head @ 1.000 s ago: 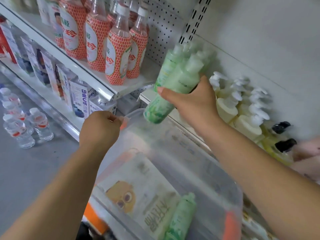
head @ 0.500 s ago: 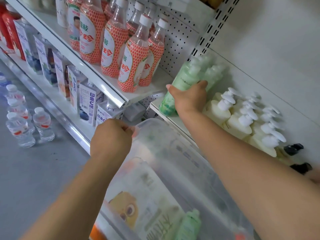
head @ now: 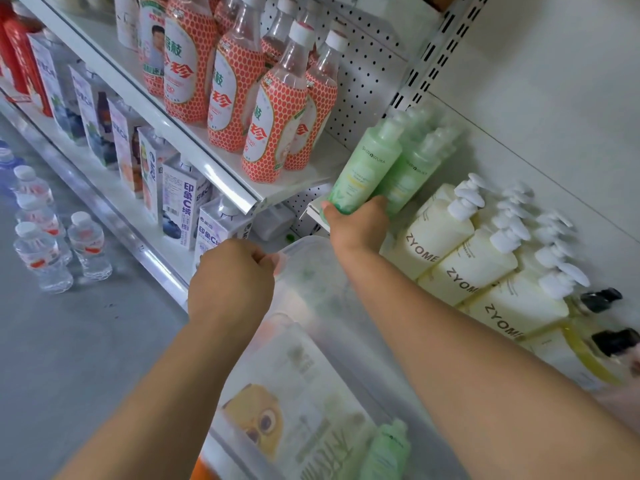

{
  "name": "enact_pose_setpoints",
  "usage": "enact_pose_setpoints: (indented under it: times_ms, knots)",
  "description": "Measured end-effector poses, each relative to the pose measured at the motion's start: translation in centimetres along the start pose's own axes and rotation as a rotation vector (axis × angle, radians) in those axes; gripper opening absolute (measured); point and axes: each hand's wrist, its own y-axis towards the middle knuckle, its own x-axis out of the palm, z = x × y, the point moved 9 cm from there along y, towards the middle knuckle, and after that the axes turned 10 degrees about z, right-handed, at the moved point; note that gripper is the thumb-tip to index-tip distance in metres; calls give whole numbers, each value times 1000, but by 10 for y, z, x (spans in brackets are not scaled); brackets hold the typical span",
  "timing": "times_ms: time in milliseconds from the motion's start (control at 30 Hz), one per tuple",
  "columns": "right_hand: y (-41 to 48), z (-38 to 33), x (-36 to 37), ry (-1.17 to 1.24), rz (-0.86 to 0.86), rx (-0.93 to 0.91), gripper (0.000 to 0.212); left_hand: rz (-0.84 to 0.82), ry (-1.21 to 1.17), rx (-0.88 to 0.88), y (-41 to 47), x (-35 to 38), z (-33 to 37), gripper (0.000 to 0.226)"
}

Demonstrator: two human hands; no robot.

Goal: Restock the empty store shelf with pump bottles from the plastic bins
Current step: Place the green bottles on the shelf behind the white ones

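My right hand [head: 358, 225] grips the base of a green pump bottle [head: 363, 168] that stands at the front left end of the white shelf [head: 313, 212]. More green bottles [head: 414, 169] stand right behind and beside it. My left hand [head: 230, 284] is closed on the rim of the clear plastic bin [head: 311, 268], which is held below the shelf. One more green bottle [head: 386, 452] lies in the bin's near end, next to a flat pack with a cartoon face [head: 277, 403].
Cream ZYOME pump bottles [head: 460, 265] fill the shelf to the right, then yellow bottles with black pumps [head: 602, 327]. Orange-patterned drink bottles [head: 263, 133] stand on the higher shelf at left, cartons [head: 180, 202] below them. Water bottles [head: 52, 251] stand on the grey floor.
My right hand has carried the green bottle from above the bin up to the shelf's left end, where it now stands upright. My left hand has stayed on the bin rim.
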Motion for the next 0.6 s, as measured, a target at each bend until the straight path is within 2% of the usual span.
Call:
enact_pose_setpoints:
  times_ms: [433,533,600]
  knots:
    - [4,6,5,-9,-12,19,77,8,23,29,1,0,3,39]
    - [-2,6,-8,41,-80,53,71,21,57,59,1,-1,4,40]
    - [-13,6,-29,58,-119,37,58,50,123,114,-3,-3,8,41]
